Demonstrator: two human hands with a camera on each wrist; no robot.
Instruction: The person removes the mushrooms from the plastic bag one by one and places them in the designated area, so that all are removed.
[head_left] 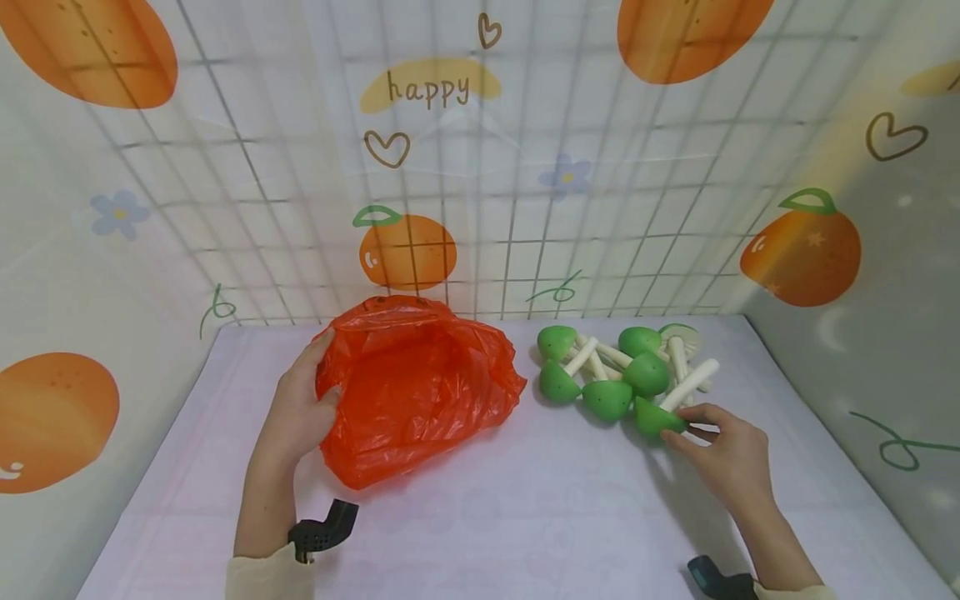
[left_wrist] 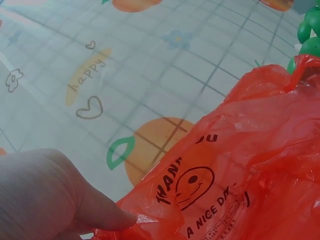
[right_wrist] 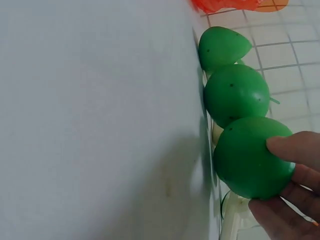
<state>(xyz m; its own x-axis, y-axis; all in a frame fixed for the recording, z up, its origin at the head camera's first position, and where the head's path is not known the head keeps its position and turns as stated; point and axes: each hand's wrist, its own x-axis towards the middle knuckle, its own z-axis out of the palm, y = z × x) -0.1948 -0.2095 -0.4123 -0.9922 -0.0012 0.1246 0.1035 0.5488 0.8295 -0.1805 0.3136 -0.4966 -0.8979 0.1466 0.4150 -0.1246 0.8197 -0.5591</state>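
Fingers (head_left: pixel 678 435) of the right hand (head_left: pixel 731 458) curl round the cap of the nearest green toy mushroom (head_left: pixel 654 418), pinching it at the near edge of the pile of green-capped, pale-stemmed mushrooms (head_left: pixel 626 373) just beyond them on the pale lilac tabletop (head_left: pixel 540 500). Across from those fingers, the left hand (head_left: pixel 296 412) grips the rim of the crumpled orange-red plastic bag (head_left: pixel 416 387), thumb inside, apparently to hold its mouth open toward the pile. The bag lies on the tabletop, apart from the mushrooms.
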